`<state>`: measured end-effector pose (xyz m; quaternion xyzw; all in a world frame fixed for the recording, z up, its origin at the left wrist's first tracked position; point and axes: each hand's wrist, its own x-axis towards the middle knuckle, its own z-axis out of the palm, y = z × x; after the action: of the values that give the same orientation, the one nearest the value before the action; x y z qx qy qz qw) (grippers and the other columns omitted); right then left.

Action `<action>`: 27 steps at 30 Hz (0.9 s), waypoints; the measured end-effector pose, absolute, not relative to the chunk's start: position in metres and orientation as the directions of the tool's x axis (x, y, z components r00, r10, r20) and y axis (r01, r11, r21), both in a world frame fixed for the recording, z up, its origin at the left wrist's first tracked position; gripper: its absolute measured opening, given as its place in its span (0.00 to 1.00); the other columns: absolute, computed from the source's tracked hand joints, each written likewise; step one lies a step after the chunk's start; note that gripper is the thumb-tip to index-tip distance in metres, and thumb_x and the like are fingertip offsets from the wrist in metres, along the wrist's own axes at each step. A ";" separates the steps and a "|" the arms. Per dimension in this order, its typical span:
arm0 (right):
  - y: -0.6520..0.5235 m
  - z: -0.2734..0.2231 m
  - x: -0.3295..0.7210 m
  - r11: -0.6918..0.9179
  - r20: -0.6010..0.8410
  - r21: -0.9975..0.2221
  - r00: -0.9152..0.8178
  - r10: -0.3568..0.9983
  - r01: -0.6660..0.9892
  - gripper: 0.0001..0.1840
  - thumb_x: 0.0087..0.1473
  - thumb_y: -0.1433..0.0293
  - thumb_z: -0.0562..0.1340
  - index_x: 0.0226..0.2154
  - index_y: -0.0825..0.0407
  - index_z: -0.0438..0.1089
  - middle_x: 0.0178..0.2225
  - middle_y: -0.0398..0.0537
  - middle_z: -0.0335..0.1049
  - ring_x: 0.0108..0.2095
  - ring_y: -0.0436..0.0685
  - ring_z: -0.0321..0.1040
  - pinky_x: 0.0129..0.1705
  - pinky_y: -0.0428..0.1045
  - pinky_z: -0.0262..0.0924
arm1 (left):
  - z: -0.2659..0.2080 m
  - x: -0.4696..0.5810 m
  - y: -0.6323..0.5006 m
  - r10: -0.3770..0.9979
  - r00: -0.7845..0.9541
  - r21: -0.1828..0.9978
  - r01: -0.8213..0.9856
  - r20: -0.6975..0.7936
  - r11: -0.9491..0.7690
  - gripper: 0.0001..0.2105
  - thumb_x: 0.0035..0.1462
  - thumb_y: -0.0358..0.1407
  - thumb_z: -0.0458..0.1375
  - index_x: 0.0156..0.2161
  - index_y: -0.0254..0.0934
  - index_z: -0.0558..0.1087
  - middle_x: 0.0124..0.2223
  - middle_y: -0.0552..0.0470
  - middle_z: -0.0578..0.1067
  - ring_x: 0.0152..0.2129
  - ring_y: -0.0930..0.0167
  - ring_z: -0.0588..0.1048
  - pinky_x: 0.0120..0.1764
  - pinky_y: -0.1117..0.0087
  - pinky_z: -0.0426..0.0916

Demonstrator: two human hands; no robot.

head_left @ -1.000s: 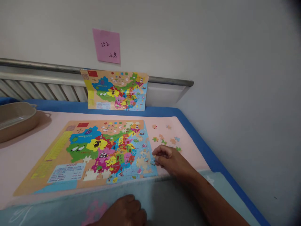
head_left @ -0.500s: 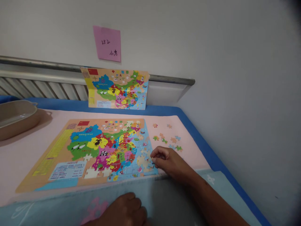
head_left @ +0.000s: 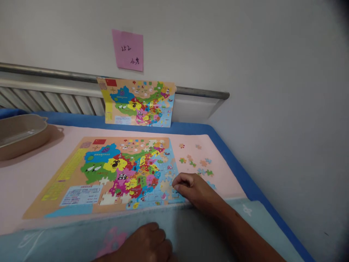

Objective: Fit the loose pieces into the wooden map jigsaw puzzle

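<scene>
Right hand working at the right side of a map jigsaw

The right hand (head_left: 195,189) is sitting over the lower right part of the jigsaw (head_left: 117,171), its thumb and forefinger bending toward each other; whether they are pinching a piece, I cannot tell. The left hand (head_left: 149,240) is lying in front of the jigsaw, over a pale blue cloth (head_left: 68,240), with its fingers curling into a loose fist; its palm is not showing.

The jigsaw is lying flat on a pink cloth (head_left: 226,178), between the left hand and the wall. Pale backing is showing through gaps near its upper right corner, along its right side, at its lower middle and below the two white birds. Loose pieces (head_left: 209,173) are lying scattered just beyond the right hand, to the right of the jigsaw.

Behind the jigsaw, a printed map sheet (head_left: 137,103) with matching artwork is leaning upright against a metal rail (head_left: 201,91). Above it, a pink note (head_left: 128,51) is sticking to the wall. At the far left, a tan dish (head_left: 24,136) is standing on the pink cloth.
</scene>
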<state>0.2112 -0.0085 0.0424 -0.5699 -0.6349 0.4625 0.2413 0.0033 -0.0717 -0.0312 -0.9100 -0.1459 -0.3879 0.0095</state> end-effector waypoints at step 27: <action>-0.010 0.032 0.202 0.195 -0.029 -0.718 -0.308 0.951 0.668 0.07 0.58 0.72 0.61 0.32 0.51 0.76 0.33 0.45 0.72 0.37 0.54 0.67 0.42 0.49 0.55 | 0.007 -0.010 -0.061 0.681 0.641 0.294 0.615 0.355 -0.732 0.20 0.54 0.47 0.68 0.46 0.35 0.75 0.55 0.46 0.80 0.51 0.55 0.76 0.55 0.45 0.69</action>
<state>0.2018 -0.0101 0.0321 -0.5460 -0.7413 0.3234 0.2185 -0.0103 -0.0611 0.0074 -0.9027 -0.3589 -0.2256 -0.0732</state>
